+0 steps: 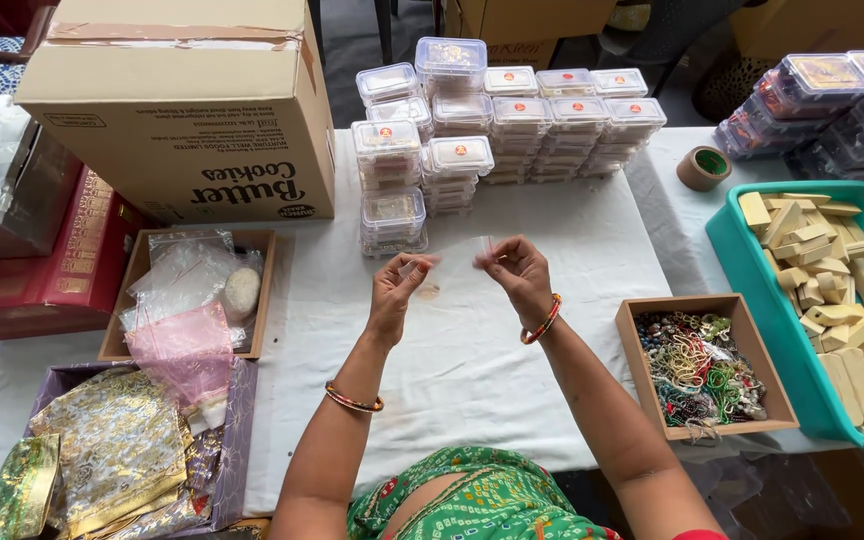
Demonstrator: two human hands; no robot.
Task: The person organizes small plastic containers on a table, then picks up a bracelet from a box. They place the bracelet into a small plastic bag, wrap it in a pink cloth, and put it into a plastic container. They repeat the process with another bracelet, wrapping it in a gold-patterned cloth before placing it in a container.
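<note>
Head view: the left hand [396, 286] and the right hand [517, 272] are raised above the table [472, 380], each pinching one top edge of a small clear bag [457, 262] between thumb and fingers. The bag hangs stretched between them, over the white cloth, and a small brownish item shows low inside it near the left hand. Both wrists wear bangles.

Just behind the bag stand stacks of clear lidded tubs [472, 120], most with a red dot on the lid. A large cardboard box [177, 110] sits to their left. Nearer, on the left, a shallow wooden tray [132, 300] holds more clear bags, a pink mesh pouch and a pale oval piece. Below it a purple box [237, 440] holds gold-patterned pouches.

To the right of the right forearm, a small wooden box [642, 345] is filled with mixed beads and bangles. Beyond it, a teal tray [742, 260] carries a heap of pale wooden blocks. A tape roll [703, 167] lies on the cloth behind the teal tray, and more clear tubs [832, 100] are stacked at the far right.
</note>
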